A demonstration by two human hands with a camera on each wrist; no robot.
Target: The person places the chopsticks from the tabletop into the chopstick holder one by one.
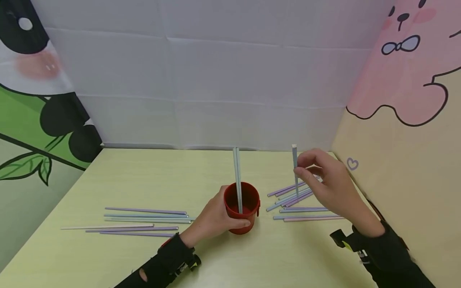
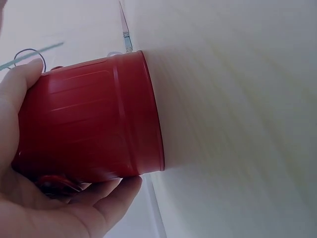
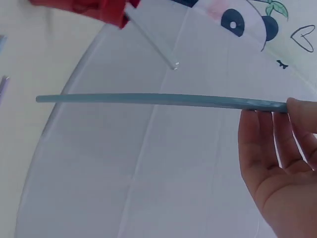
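My left hand point(image 1: 217, 216) is wrapped around a small red bucket-shaped cup point(image 1: 251, 194), which stands upright on the table. In the left wrist view, thumb and fingers curve round the side of the cup point(image 2: 94, 114). Light blue sticks point(image 1: 237, 172), thin and straight, lean inside it and rise well above its rim. Further right, my right hand point(image 1: 329, 188) pinches a blue-grey stick point(image 1: 294, 156) near its upper end between thumb and fingers. That stick point(image 3: 158, 98) hangs upright over the right-hand pile, its full length showing in the right wrist view.
Several purple and pale blue sticks point(image 1: 145, 210) lie in a loose row left of the cup. To its right lies another scattered group of purple, blue and pinkish sticks point(image 1: 304, 210). A white sheet point(image 1: 223, 72) backs the table point(image 1: 144, 172), with cartoon-printed panels at both sides.
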